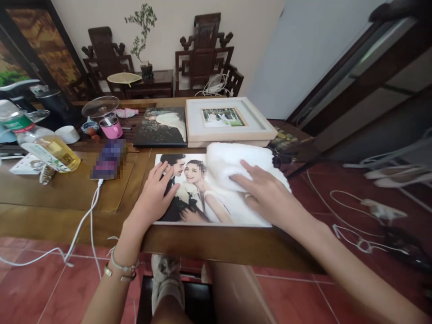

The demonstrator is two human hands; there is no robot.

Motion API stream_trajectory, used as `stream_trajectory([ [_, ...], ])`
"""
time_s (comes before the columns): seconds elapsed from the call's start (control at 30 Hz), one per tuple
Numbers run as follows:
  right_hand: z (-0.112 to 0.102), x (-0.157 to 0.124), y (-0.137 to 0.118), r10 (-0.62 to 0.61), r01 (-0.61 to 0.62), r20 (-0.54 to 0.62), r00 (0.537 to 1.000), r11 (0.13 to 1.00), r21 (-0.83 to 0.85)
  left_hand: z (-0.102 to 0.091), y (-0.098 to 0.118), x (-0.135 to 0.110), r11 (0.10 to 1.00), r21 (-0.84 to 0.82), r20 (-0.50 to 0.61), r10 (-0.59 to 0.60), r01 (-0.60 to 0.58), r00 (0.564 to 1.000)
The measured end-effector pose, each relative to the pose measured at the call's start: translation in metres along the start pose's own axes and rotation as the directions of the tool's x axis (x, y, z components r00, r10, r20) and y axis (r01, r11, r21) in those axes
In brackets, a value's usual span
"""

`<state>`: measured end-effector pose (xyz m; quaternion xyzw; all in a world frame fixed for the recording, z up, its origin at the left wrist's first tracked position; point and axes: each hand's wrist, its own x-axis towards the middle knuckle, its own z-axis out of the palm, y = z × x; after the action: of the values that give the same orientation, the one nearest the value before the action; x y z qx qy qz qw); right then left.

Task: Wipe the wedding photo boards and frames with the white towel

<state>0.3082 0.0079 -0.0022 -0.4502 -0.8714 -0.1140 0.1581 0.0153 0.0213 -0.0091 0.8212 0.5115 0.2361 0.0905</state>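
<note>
A large glossy wedding photo panel lies flat at the near edge of a wooden table. My left hand rests on the panel's left side, fingers spread flat. My right hand presses with stretched fingers on a white fluffy cloth that lies on the panel's upper right part. A ring shows on one right finger. Bracelets circle my left wrist.
Behind the panel lie a dark photo print and a white framed photo. On the left are a pink cup, a lying plastic bottle, a phone with a white cable, and carved chairs at the back. Cables lie on the red floor at right.
</note>
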Motion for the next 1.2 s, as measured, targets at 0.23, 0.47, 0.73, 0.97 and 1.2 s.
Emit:
stream_trajectory([
  [0.23, -0.024, -0.042, -0.058, -0.176, 0.184, -0.078, 0.981, 0.977, 0.104, 0.0, -0.001, -0.001, 1.0, -0.023, -0.006, -0.005, 0.005, 1.0],
  [0.47, -0.023, -0.042, -0.038, -0.131, 0.149, -0.133, 0.982, 0.98, 0.134, -0.008, 0.007, -0.004, 1.0, -0.013, 0.039, -0.023, 0.024, 0.999],
  [0.73, 0.004, 0.001, 0.008, 0.046, -0.045, -0.004, 0.999, 0.994, 0.099, -0.003, 0.002, -0.002, 1.0, -0.023, 0.004, 0.016, -0.015, 1.0],
  [0.97, -0.026, -0.038, -0.04, -0.119, 0.127, -0.065, 0.991, 0.982, 0.136, -0.004, 0.0, -0.004, 0.999, -0.042, -0.017, 0.033, -0.033, 0.999],
  [1.2, -0.041, -0.055, -0.054, -0.128, 0.14, -0.069, 0.989, 0.968, 0.209, -0.004, -0.003, -0.005, 0.998, -0.045, -0.015, 0.051, -0.051, 0.999],
])
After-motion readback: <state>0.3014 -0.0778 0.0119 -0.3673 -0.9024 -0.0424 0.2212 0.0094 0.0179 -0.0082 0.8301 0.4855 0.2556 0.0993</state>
